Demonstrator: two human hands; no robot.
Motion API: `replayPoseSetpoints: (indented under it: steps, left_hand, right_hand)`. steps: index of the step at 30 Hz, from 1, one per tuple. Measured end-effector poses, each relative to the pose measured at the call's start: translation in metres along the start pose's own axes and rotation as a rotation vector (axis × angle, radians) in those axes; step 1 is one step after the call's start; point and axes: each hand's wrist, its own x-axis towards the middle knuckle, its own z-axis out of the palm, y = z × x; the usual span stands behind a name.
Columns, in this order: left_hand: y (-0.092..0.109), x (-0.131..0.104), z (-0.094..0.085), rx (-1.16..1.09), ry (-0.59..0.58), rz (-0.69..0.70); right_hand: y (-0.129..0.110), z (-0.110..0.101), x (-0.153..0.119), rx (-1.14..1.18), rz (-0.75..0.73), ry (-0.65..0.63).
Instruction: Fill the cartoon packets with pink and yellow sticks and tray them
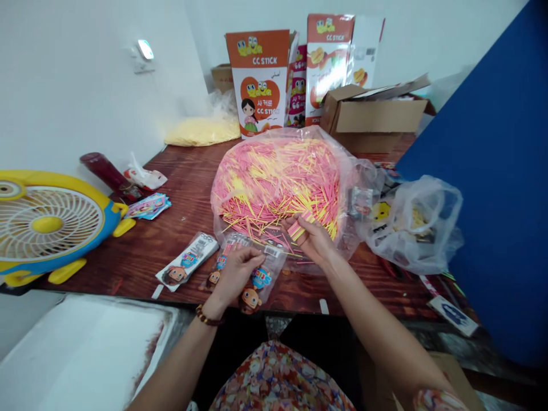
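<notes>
Pink sticks (296,229) pinched in my right hand (314,240), drawn from the heap (278,177) beside it; left hand (236,271) grips a pouch (262,275), mouth toward them.

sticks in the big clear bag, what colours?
Pink and yellow sticks, mixed together; head view.

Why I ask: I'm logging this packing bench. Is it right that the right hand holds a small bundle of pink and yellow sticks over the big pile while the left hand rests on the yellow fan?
Not quite. The left hand holds a clear printed packet at the table edge; the yellow fan stands untouched far to the left. The right hand does hold a small bundle of sticks over the big pile, as the head view shows.
</notes>
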Motion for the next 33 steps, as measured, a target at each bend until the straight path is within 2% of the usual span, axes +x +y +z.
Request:
replayPoseSetpoints:
  steps: [3,10,13,18,24,33]
  left_hand:
    - [-0.005,0.005,0.008,-0.012,-0.052,-0.009]
    - [0.000,0.006,-0.002,0.011,-0.108,-0.015]
    - [0.001,0.004,-0.003,0.046,-0.113,0.005]
    - [-0.005,0.000,-0.005,0.100,-0.141,0.004]
    - [-0.011,-0.003,-0.004,0.109,-0.189,-0.025]
    - [-0.005,-0.006,-0.004,0.230,-0.192,0.001]
  right_hand:
    - [-0.007,0.007,-0.010,-0.183,-0.024,-0.059]
    - [-0.023,0.014,-0.024,-1.007,-0.243,-0.363]
    - [-0.020,0.019,-0.027,-1.202,-0.330,-0.462]
    - [-0.012,0.022,-0.029,-1.312,-0.361,-0.547]
    - [-0.018,0.024,-0.033,-1.312,-0.285,-0.559]
    - [-0.009,0.021,-0.035,-1.306,-0.315,-0.542]
